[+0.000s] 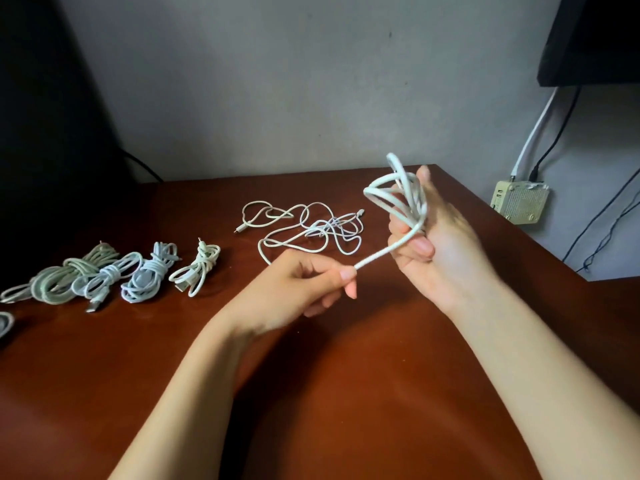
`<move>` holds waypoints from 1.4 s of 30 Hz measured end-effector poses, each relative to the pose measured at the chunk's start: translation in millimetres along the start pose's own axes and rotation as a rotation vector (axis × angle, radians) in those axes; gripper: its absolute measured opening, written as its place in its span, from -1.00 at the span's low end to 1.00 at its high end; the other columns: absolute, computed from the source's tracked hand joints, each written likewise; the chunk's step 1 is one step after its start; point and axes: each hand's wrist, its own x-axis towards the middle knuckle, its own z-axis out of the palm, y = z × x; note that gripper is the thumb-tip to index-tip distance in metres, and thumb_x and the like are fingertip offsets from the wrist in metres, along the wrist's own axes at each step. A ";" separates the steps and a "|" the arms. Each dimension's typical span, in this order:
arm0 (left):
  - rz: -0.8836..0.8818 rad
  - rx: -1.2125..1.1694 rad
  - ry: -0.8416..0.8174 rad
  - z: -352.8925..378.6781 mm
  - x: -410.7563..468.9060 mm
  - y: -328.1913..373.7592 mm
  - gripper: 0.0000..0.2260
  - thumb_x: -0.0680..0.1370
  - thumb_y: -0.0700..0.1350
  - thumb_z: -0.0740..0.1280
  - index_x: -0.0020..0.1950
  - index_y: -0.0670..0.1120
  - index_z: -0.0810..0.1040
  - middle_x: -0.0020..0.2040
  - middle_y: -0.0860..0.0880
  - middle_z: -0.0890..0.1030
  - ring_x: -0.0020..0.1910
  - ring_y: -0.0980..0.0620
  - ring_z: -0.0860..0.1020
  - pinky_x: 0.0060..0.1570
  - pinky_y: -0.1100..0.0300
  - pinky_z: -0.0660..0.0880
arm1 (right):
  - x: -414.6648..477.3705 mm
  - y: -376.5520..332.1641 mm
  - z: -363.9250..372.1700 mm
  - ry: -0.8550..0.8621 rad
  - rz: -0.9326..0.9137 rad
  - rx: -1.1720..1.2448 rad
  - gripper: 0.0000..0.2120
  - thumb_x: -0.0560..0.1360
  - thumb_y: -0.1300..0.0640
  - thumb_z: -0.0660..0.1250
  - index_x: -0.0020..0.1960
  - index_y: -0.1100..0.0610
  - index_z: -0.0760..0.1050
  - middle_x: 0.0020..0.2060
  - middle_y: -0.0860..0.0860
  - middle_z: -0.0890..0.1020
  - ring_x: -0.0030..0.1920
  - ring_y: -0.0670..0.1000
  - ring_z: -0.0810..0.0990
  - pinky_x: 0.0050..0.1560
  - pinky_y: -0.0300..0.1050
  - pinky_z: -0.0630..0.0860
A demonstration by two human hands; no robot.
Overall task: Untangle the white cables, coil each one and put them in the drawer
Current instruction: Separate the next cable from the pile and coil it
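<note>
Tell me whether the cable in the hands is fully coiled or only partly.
Partly coiled: the cable has loops gathered in the right hand, while a straight tail runs to the left hand, which pinches it.

Leftmost coil (5, 323) half off-frame.

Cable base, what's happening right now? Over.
Right hand holds looped cable. Left hand pinches its tail. Tangled pile waits behind. Coiled bundles lie left. Nothing blocking.
</note>
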 end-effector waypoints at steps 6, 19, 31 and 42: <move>-0.032 -0.079 0.222 -15.2 -6.5 -0.9 -0.77 0.44 -0.01 0.34 -0.38 -0.06 0.60 -0.47 0.05 0.33 -0.45 0.11 0.21 -0.41 0.23 0.14 | -8.5 2.6 4.9 -0.159 0.120 -0.351 -0.67 0.51 0.06 0.20 -0.32 0.22 0.52 -0.54 -0.02 0.49 -0.68 -0.18 0.23 -0.68 -0.40 0.06; -0.055 0.120 0.536 -19.2 -4.2 -4.5 -0.77 0.51 -0.07 0.42 -0.32 -0.13 0.65 -0.29 -0.29 0.57 -0.32 0.12 0.40 -0.33 0.30 0.29 | -5.7 12.3 -4.0 -0.151 -0.041 -1.314 -0.56 0.59 0.03 0.23 -0.38 0.25 0.38 -0.53 0.27 0.47 -0.65 -0.04 0.32 -0.54 -0.32 0.27; -0.010 0.014 0.439 -26.8 -14.1 3.8 -0.75 0.45 0.01 0.43 -0.40 -0.04 0.63 -0.45 0.09 0.53 -0.44 0.17 0.35 -0.42 0.36 0.27 | 15.5 6.2 -26.6 0.437 -0.408 -0.965 -0.58 0.61 0.03 0.21 -0.40 0.15 0.42 -0.62 -0.07 0.42 -0.63 -0.12 0.38 -0.52 -0.23 0.29; 0.055 0.285 0.879 -42.0 -9.1 -21.0 -0.81 0.49 0.09 0.37 -0.30 0.07 0.62 -0.37 0.01 0.63 -0.35 0.20 0.44 -0.29 0.17 0.41 | 4.8 4.9 -11.4 0.117 -0.171 -0.640 -0.72 0.56 0.08 0.24 -0.25 0.21 0.51 -0.52 0.00 0.45 -0.64 -0.13 0.27 -0.65 -0.31 0.14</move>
